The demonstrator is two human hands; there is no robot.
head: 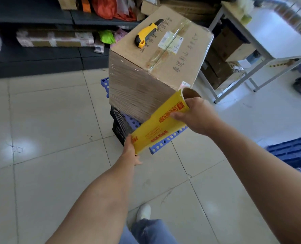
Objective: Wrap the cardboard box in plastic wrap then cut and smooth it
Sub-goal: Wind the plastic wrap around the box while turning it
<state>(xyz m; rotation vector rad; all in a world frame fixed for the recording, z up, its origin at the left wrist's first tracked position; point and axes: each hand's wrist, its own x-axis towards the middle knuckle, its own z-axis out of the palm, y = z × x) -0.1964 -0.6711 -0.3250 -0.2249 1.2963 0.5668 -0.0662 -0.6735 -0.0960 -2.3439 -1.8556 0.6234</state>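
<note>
Step in hand: winding film round the sides of the cardboard box (156,55), judged from the ribbed, shiny layers already on its near face.
Right hand (197,117): closed over the upper end of the plastic wrap roll (159,123), thumb across the printed yellow label, just below the open cardboard core.
Left hand (131,152): cupped round the roll's lower end, fingers mostly behind it.
Box: just beyond both grips, its near lower corner close above the roll, standing on a blue perforated platform (165,140) and a dark crate (119,127).
Doing it well: keep the roll parallel to the box edge and close to the face, hold even tension from both ends, and overlap each pass so the film lies flat.
Cutter: a yellow utility knife (147,33) rests on the box top, well beyond the hands, ready for the cut.
Hard to see: the film stretching from roll to box is transparent and cannot be traced.
Hidden: the far and right faces, so how far wrapping reaches is unclear.
Cut off: the roll's lower end behind the left hand.
</note>
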